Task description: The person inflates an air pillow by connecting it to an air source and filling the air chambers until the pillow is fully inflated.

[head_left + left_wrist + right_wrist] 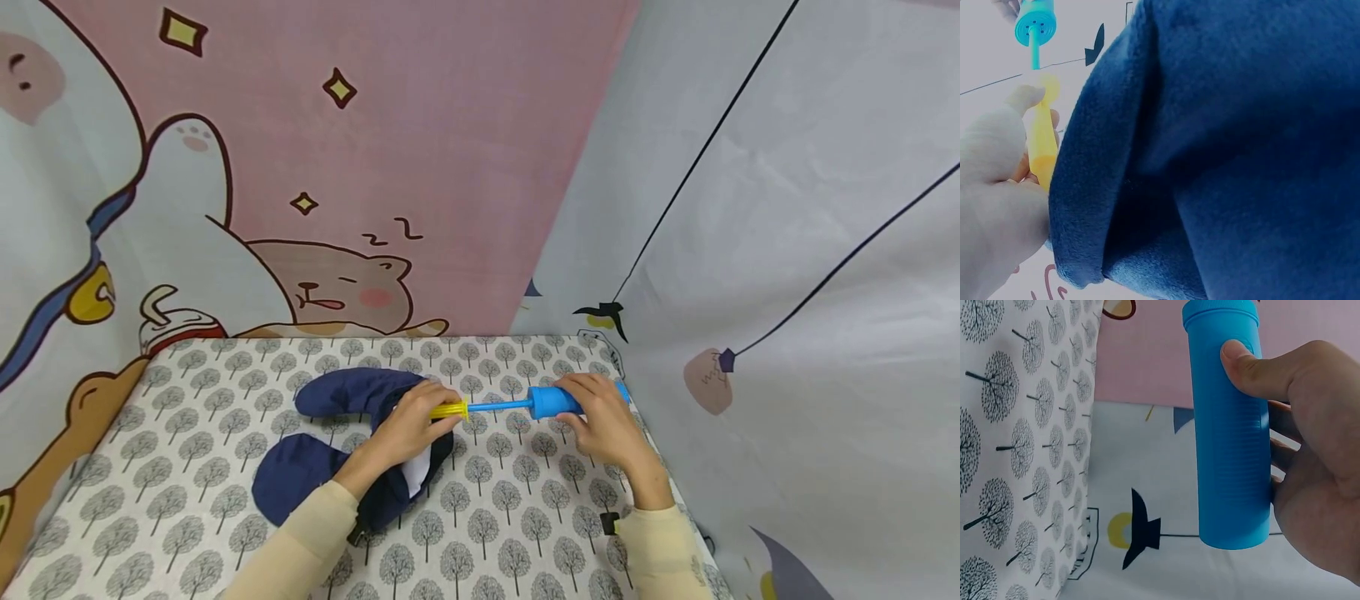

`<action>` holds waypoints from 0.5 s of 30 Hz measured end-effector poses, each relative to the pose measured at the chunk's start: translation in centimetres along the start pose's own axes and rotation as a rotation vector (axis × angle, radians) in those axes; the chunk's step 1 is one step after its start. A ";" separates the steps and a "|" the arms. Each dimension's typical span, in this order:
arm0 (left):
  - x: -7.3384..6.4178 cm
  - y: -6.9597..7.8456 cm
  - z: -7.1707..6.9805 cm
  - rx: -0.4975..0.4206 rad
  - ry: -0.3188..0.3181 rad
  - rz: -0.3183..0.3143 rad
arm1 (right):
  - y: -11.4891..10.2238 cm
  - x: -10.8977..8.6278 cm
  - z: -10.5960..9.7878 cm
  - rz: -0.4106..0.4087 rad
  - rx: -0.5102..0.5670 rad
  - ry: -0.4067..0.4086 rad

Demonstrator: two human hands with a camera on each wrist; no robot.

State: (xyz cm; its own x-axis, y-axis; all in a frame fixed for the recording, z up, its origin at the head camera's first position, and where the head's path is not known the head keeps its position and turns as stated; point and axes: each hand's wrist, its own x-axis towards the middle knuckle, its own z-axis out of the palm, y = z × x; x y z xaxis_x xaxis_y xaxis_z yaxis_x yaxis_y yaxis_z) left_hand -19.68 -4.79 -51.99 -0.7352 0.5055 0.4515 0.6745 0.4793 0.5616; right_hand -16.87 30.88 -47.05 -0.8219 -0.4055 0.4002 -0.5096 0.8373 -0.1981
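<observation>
A hand air pump is held lengthwise between both hands, its thin blue rod (498, 406) showing between handle and barrel. My left hand (412, 425) grips the yellow handle (1041, 140), with the thumb along it. Around the blue barrel (1229, 444) curl the fingers of my right hand (603, 417), the thumb pressed on its side. Under my left hand and forearm lies a navy, soft U-shaped neck pillow (300, 475), two rounded ends pointing left. A white patch (416, 475) shows at its inner part. In the left wrist view the navy fabric (1260, 125) covers most of the picture.
The table is covered with a tree-print cloth (480, 529). Behind it hangs a pink cartoon curtain (465, 167), and a pale curtain (825, 292) stands close along the right edge. A black buckle (358, 533) lies by the pillow's near side.
</observation>
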 end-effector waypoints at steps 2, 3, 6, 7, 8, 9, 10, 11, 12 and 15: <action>0.0 0.0 0.0 0.000 0.009 0.008 | 0.3 -0.2 -0.1 0.016 0.012 0.007; 0.0 0.0 0.1 -0.003 0.014 0.014 | 0.4 -0.3 -0.1 0.019 0.020 0.009; 0.0 -0.2 0.3 -0.019 0.030 0.038 | 0.2 -0.4 0.2 0.013 0.029 0.011; -0.1 -0.5 0.6 -0.029 0.040 0.053 | 0.1 -0.3 0.4 0.002 0.031 0.012; -0.1 -0.7 0.7 -0.039 0.048 0.066 | -0.1 -0.2 0.6 -0.014 0.034 0.014; -0.1 -1.0 0.9 -0.053 0.056 0.073 | -0.4 -0.1 0.8 -0.030 0.034 0.015; -0.2 -1.4 1.2 -0.059 0.064 0.086 | -0.6 0.1 1.0 -0.044 0.032 0.018; -0.2 -1.7 1.4 -0.066 0.070 0.097 | -0.9 0.2 1.3 -0.057 0.029 0.021; -0.2 -2.0 1.6 -0.073 0.074 0.103 | -1.2 0.4 1.4 -0.067 0.027 0.023; -0.2 -2.3 1.9 -0.085 0.077 0.107 | -2.1 0.9 2.0 -0.085 0.018 0.025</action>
State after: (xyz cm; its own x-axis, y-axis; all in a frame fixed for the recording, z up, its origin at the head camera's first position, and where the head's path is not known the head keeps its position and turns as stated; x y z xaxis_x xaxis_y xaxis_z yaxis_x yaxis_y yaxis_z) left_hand -21.00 -4.67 -54.69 -0.6644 0.4922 0.5625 0.7438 0.3615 0.5622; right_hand -17.08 28.01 -48.02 -0.7690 -0.4655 0.4381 -0.5820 0.7933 -0.1788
